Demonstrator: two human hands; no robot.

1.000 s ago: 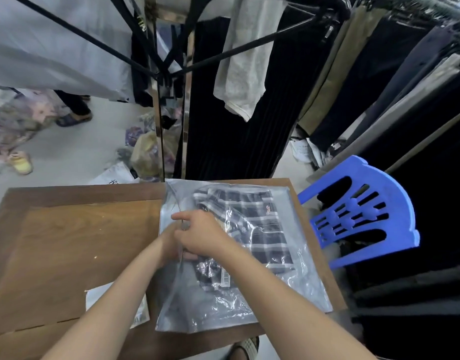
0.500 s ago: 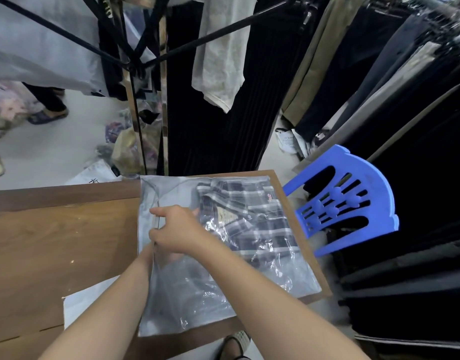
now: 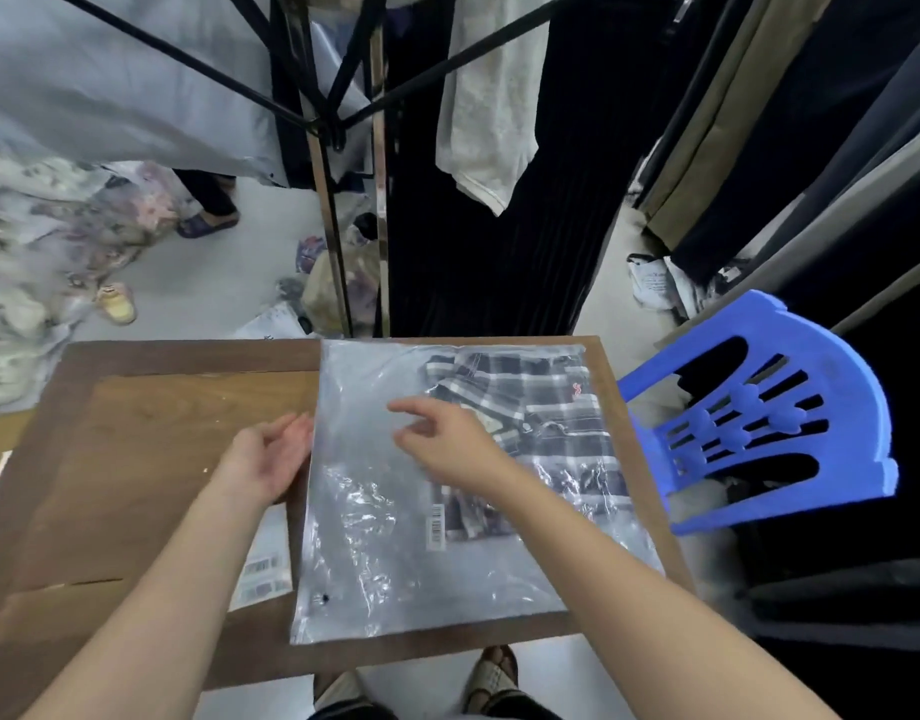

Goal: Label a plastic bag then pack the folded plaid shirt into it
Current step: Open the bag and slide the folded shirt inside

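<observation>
A clear plastic bag (image 3: 374, 511) lies flat on the right half of the brown table (image 3: 151, 459). The folded plaid shirt (image 3: 541, 407) sits inside it, toward the bag's far right side. A barcode label (image 3: 436, 527) shows on the bag near the shirt's lower edge. My left hand (image 3: 263, 457) rests open at the bag's left edge, fingers touching it. My right hand (image 3: 442, 439) hovers over the middle of the bag with fingers spread, holding nothing.
A sheet of barcode stickers (image 3: 263, 574) lies on the table, partly under the bag's left edge. A blue plastic chair (image 3: 759, 413) stands close on the right. Clothes racks with hanging garments (image 3: 478, 148) crowd the far side. My sandalled feet (image 3: 491, 678) show below the table's near edge.
Both hands were together gripping the bag's left edge; now they have let go and parted, the left at the edge, the right lifted over the bag. The camera view shifted.
</observation>
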